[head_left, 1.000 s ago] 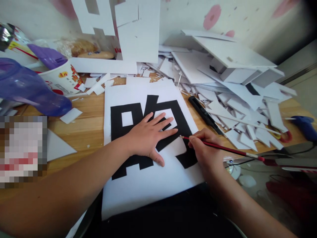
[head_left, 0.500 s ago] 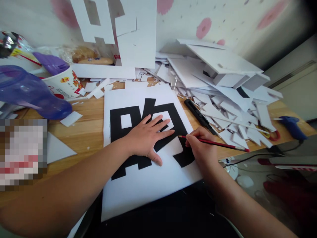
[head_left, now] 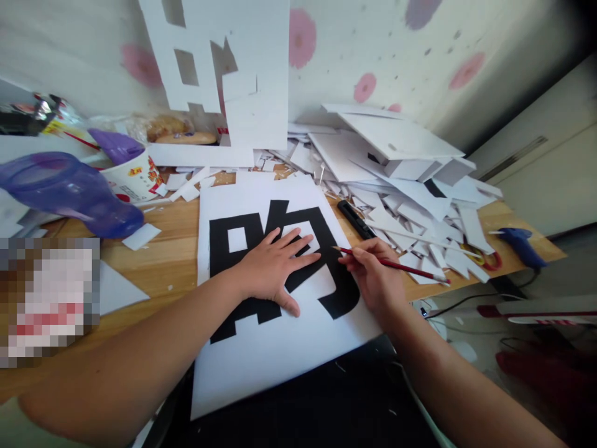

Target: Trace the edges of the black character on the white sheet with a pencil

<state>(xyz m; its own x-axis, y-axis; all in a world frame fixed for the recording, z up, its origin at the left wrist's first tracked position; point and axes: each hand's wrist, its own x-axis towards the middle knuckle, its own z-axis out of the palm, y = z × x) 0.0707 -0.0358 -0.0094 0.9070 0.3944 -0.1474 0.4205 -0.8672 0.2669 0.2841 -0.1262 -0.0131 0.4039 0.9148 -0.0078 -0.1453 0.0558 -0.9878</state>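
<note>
Wooden tabletop [head_left: 177, 274] against pale spotted wall [head_left: 345, 50]. Clock centred on white sheet [head_left: 252, 373]. At ten: paper cup [head_left: 133, 182]. At centre: black character [head_left: 327, 231] on sheet; left hand [head_left: 268, 267] spread flat over both, gripping nothing. At two: black cutter [head_left: 353, 215], near right hand [head_left: 375, 267]. At three: red pencil [head_left: 413, 270] in right-hand pinch, tip contact unclear. Beyond, at two: white scraps [head_left: 405, 214]. Risks: skewed sheet from slack left hand; knocked cutter from wide right sweep.

Pencil [head_left: 410, 269] tip now off the corner of the white notch [head_left: 313, 283], further up over the black character [head_left: 321, 219]. Right hand [head_left: 380, 277] went up with it, now hiding the box cutter's [head_left: 353, 216] lower end. Camera tilted up: more wall [head_left: 345, 37] and cut-out board [head_left: 261, 118] showing.
</note>
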